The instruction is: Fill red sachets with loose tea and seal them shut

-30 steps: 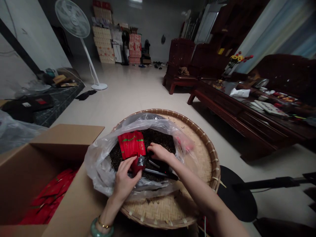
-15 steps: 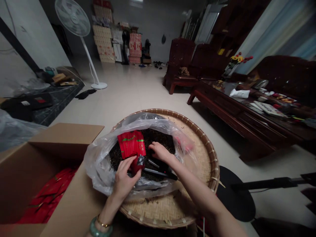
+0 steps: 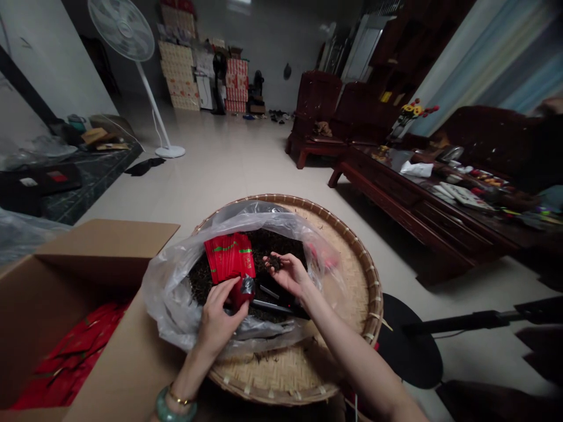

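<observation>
A round woven bamboo tray [image 3: 352, 252] carries a clear plastic bag [image 3: 176, 293] of dark loose tea leaves [image 3: 268, 243]. A fanned stack of red packets [image 3: 229, 258] lies on the leaves. My left hand [image 3: 217, 319] is closed on a small red pouch [image 3: 243, 291] with a silvery open mouth. Beside it, my right hand [image 3: 288, 272] is turned palm up, fingers cupped around a pinch of tea leaves [image 3: 275, 262]. A black device [image 3: 277, 300] lies under my right wrist.
An open cardboard box [image 3: 101, 252] with red packets [image 3: 65, 360] inside stands at my left. A dark wooden table [image 3: 422, 205] and chairs [image 3: 321, 105] fill the right side. A standing fan [image 3: 121, 29] and stacked cartons [image 3: 180, 64] are at the far left.
My right hand has lifted out of the leaves and turned palm up with a pinch of tea. The left hand and pouch have stayed where they were. The view has shifted slightly.
</observation>
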Motion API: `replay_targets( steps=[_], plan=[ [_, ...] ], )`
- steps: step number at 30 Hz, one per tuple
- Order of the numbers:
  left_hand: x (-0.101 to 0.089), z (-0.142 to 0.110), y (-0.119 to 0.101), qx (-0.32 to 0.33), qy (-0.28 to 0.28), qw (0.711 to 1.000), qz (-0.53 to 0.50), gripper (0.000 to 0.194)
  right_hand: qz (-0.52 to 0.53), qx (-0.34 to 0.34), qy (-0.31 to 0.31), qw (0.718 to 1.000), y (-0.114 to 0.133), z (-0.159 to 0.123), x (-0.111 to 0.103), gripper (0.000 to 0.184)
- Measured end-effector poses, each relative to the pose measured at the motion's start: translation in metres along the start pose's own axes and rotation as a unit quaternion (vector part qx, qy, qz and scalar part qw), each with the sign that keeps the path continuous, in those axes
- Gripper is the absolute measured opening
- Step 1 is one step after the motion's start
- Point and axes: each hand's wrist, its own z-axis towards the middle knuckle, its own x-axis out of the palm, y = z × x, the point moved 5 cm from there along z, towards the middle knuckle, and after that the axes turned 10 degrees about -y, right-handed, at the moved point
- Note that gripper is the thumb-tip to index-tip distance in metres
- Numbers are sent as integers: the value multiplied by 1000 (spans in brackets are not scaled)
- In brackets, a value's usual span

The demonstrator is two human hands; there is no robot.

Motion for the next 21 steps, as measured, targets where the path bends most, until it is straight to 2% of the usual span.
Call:
replay_targets(
  steps=[2, 5, 12, 16, 21],
  plan=[
    [1, 0, 1, -5, 5, 1000, -1, 36, 90, 71, -10, 993, -2, -8, 7, 18],
    [1, 0, 1, -15, 1, 1000, -2, 36, 101, 83, -9, 991, 9, -23, 21, 21],
    [5, 1, -4, -16, 1, 1000, 2, 38, -6, 48, 87, 995, 45, -69, 66, 33],
    [5, 0, -5, -25, 2, 1000, 0, 41, -63, 50, 82, 993, 39, -77, 79, 35],
    [5, -2, -3, -32, 1, 999, 3, 40, -194, 15, 61, 979, 32, -77, 78, 39]
  ],
)
